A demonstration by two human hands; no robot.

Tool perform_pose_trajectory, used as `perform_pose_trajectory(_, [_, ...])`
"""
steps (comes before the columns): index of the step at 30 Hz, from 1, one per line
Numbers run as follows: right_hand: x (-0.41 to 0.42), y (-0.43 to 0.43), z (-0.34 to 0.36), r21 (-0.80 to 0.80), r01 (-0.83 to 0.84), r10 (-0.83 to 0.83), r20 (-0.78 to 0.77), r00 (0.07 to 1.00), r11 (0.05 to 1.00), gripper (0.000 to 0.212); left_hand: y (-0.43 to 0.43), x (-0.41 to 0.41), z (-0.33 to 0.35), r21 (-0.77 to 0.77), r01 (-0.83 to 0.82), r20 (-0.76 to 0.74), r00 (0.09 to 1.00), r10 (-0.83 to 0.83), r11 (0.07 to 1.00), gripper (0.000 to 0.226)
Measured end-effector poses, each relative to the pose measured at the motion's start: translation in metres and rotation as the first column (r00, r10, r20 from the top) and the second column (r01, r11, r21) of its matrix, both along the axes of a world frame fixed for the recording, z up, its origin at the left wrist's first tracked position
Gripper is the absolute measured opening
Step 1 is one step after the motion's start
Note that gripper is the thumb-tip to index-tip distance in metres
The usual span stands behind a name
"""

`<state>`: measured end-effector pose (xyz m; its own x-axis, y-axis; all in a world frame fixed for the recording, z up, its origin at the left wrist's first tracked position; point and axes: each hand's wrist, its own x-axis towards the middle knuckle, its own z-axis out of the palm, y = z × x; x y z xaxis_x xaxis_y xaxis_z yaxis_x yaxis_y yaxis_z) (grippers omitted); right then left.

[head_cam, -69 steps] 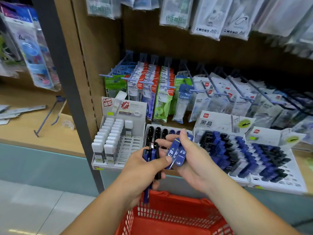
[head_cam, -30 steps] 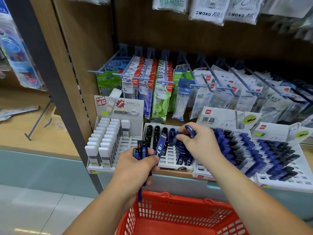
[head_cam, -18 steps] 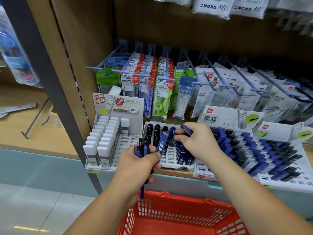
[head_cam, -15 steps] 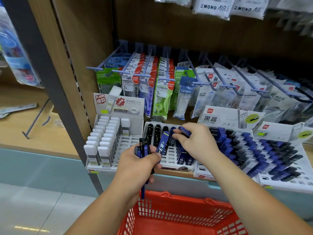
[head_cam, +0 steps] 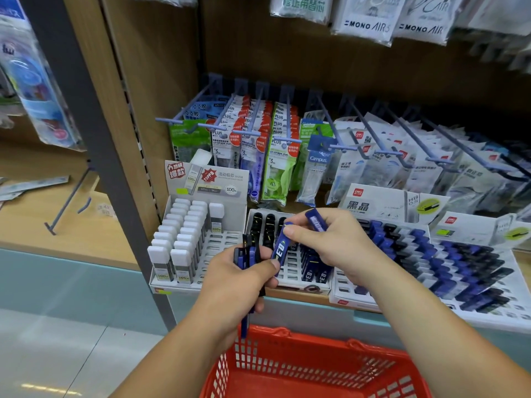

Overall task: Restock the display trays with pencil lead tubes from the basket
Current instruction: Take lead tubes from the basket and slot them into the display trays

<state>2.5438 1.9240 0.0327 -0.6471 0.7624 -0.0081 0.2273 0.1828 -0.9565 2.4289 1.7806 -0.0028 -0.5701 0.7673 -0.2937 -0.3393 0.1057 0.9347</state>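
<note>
While snug in the curled left hand and right hand — slim dark-blue lead tubes, pale lettering

Single head-worn wide-angle view; faces forward and down; display trays close, centre frame; red basket nearest lens, 6 o'clock; MONO AIR packets 12 o'clock; floor 8 o'clock.

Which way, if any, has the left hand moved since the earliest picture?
No: the left hand holds its tube bundle at the middle tray's front edge, as before.
</note>
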Motion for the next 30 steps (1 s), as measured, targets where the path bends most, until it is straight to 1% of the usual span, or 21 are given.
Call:
perform_pose_trajectory(2, [0.000, -0.001, 0.004, -0.014, -0.014, 0.014, -0.006, 1.000, 1.000, 0.010, 0.001, 0.001, 0.001, -0.002, -0.001, -0.008, 1.000, 0.001, 1.000, 0.016])
perform_pose_trajectory(4, [0.002, 0.005, 0.008, 0.026, 0.034, -0.034, -0.006, 0.999, 0.999, 0.008, 0.001, 0.000, 0.000, -0.003, -0.016, -0.007, 1.000, 0.016, 1.000, 0.016])
perform_pose_trajectory(6, [0.006, 0.014, 0.011, 0.110, 0.100, -0.102, 0.013, 0.995, 0.989, 0.011, 0.001, -0.002, -0.003, -0.008, -0.017, 0.002, 1.000, 0.017, 1.000, 0.019])
perform_pose_trajectory(9, [0.010, 0.024, 0.005, 0.281, 0.139, -0.176, 0.111, 0.978, 0.950, 0.014, 0.001, -0.003, -0.008, -0.023, 0.044, -0.009, 0.999, -0.044, 0.999, 0.025])
perform_pose_trajectory(11, [0.009, 0.026, -0.002, 0.328, 0.152, -0.205, 0.133, 0.970, 0.932, 0.014, 0.001, -0.003, -0.011, -0.036, 0.072, -0.017, 0.997, -0.072, 0.997, 0.024])
perform_pose_trajectory(14, [0.006, 0.028, -0.012, 0.345, 0.148, -0.203, 0.129, 0.971, 0.927, 0.015, 0.001, -0.002, -0.012, -0.036, 0.099, -0.017, 0.995, -0.100, 0.994, 0.014])
perform_pose_trajectory(16, [0.005, 0.029, -0.015, 0.328, 0.166, -0.209, 0.099, 0.973, 0.930, 0.016, 0.000, -0.002, -0.011, -0.022, 0.117, -0.015, 0.993, -0.117, 0.993, 0.006])
perform_pose_trajectory(18, [0.003, 0.030, -0.018, 0.312, 0.161, -0.196, 0.085, 0.977, 0.936, 0.016, -0.001, -0.003, -0.009, -0.002, 0.126, 0.010, 0.992, -0.126, 0.992, 0.004])
perform_pose_trajectory(22, [0.001, 0.030, -0.030, 0.348, 0.124, -0.189, 0.158, 0.969, 0.929, 0.016, -0.003, -0.004, -0.005, -0.006, 0.136, 0.067, 0.988, -0.136, 0.991, 0.011])
perform_pose_trajectory(25, [0.002, 0.030, -0.033, 0.332, 0.137, -0.204, 0.176, 0.963, 0.933, 0.015, -0.003, -0.005, -0.007, -0.036, 0.137, 0.025, 0.990, -0.136, 0.990, 0.017])
perform_pose_trajectory(27, [0.003, 0.031, -0.033, 0.299, 0.138, -0.196, 0.174, 0.965, 0.944, 0.014, -0.003, -0.006, -0.009, -0.035, 0.136, 0.029, 0.990, -0.135, 0.990, 0.017])
perform_pose_trajectory(30, [0.001, 0.031, -0.035, 0.338, 0.115, -0.190, 0.199, 0.961, 0.934, 0.012, -0.003, -0.007, -0.009, -0.029, 0.128, 0.036, 0.991, -0.126, 0.991, 0.015])
